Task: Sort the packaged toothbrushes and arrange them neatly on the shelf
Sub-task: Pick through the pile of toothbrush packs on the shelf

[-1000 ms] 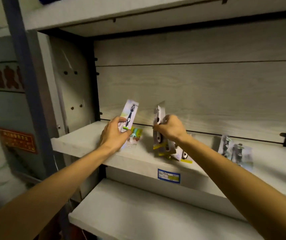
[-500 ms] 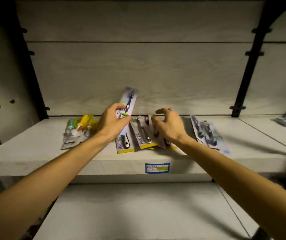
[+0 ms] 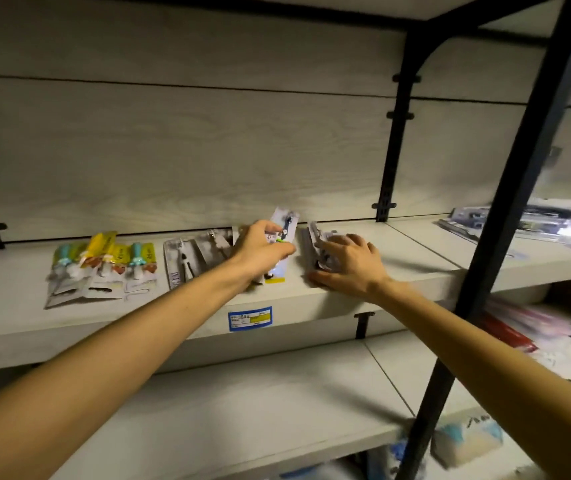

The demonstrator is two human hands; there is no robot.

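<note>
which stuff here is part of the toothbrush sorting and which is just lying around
In the job:
left hand gripping a toothbrush pack
right hand on the grey packs
yellow packs
middle shelf

Lying about:
blue price label
goods on the right-hand shelf
lower-shelf items

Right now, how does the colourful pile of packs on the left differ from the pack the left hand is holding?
The yellow-and-teal packs lie flat on the shelf, fanned and overlapping; the held pack is tilted up off it. The pile is several packs that no hand touches; the left hand grips a single one. The pile is bright yellow and teal; the held pack is pale with a dark brush. Both are carded toothbrush packs.
</note>
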